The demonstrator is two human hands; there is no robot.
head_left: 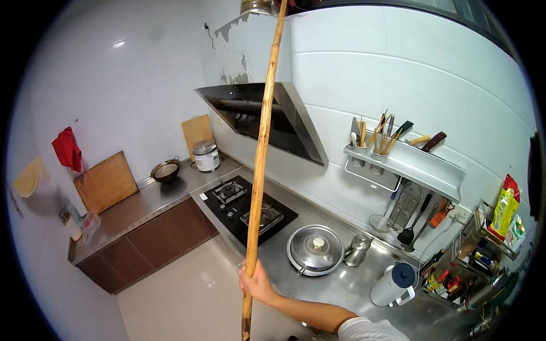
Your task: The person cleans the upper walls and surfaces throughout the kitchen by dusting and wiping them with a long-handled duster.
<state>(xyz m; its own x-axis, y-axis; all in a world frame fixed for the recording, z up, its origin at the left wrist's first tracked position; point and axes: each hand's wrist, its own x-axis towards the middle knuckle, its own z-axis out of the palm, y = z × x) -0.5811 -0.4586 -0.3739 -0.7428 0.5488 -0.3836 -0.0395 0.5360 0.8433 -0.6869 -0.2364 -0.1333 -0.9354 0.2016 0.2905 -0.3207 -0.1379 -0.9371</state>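
My right hand (259, 282) is wrapped round a long wooden pole (262, 150) near its lower end. The pole stands nearly upright, leaning slightly right at the top, and its upper end runs toward the top edge of the view. It passes in front of the range hood (233, 111) and the black gas stove (242, 210). The lower tip shows over the pale floor at the bottom. My left hand does not appear.
A lidded pan (315, 250), metal pot (358, 250) and white jug (392, 285) stand on the steel counter. A utensil shelf (409, 165) hangs on the wall. At left are a rice cooker (206, 156), a wok (166, 170) and a cutting board (106, 182).
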